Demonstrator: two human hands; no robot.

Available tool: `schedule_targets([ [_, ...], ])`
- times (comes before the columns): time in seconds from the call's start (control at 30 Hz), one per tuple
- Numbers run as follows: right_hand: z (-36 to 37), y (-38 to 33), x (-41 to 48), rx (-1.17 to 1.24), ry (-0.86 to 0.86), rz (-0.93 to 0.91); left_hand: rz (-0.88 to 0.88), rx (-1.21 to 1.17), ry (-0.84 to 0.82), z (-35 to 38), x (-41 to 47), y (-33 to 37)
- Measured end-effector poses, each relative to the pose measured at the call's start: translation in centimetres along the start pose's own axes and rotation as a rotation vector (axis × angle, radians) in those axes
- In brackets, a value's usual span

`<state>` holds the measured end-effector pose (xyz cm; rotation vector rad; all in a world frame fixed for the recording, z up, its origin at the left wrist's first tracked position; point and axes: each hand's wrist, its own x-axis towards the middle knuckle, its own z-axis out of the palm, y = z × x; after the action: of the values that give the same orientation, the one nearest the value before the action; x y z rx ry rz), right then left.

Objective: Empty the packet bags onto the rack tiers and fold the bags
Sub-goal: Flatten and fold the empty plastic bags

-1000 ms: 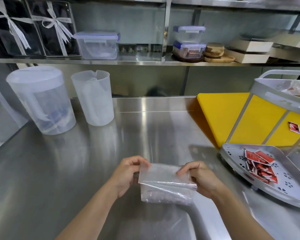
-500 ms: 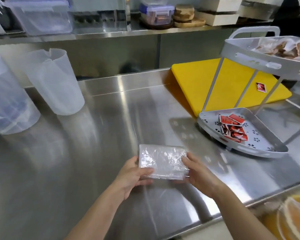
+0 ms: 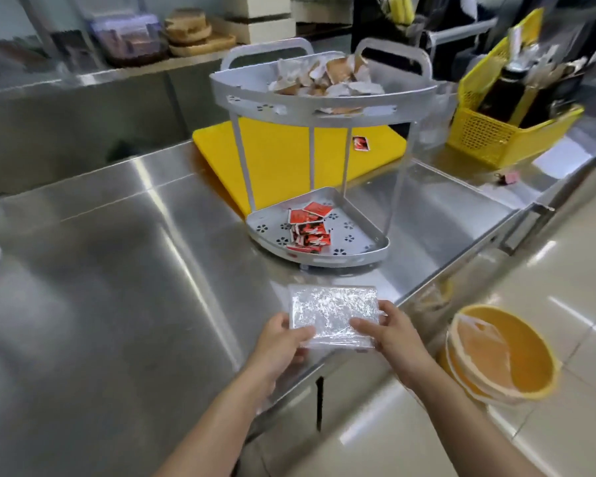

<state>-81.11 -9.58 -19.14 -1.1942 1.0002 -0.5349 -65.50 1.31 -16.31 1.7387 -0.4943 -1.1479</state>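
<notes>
A folded clear plastic bag (image 3: 332, 313) is held flat just above the steel counter's front edge. My left hand (image 3: 283, 342) grips its near left corner and my right hand (image 3: 386, 333) grips its right side. Behind it stands a grey two-tier rack (image 3: 324, 101). The lower tier (image 3: 362, 247) holds several red packets (image 3: 308, 228). The upper tier holds a heap of brown and white packets (image 3: 327, 77). One red packet (image 3: 361, 143) lies on the yellow cutting board (image 3: 279, 156) behind the rack.
A yellow plastic basket (image 3: 496, 139) with bottles stands at the right end of the steel counter (image 3: 117, 253). An orange bin (image 3: 506, 352) lined with a bag sits on the floor to the right. Containers and wooden boards sit on the back shelf.
The view has swung right and down. Both hands carried the folded bag from the counter's middle toward its front edge, in front of the rack. The jugs have left the view.
</notes>
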Motion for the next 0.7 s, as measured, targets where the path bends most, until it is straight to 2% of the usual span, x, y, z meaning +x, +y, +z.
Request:
schedule_targets([
  [0.27,-17.9,0.5,-2.8,0.109,0.274,0.026,-0.002,0.15,-0.207,19.4,1.8,1.2],
  [0.47,-25.9,3.7,-3.5,0.231,0.383,0.094,-0.091,0.327,-0.297,27.9,3.8,0.9],
  [0.57,-27.1,4.3,-3.3,0.277,0.397,0.177,-0.101,0.385,-0.271,29.9,4.9,1.4],
  [0.63,-34.7,7.6,0.4,0.35,0.465,0.331,-0.131,0.447,-0.357,38.9,10.6,0.9],
  [0.7,-34.7,7.2,0.2,0.362,0.396,0.411,-0.161,0.473,-0.359,38.8,10.7,1.0],
])
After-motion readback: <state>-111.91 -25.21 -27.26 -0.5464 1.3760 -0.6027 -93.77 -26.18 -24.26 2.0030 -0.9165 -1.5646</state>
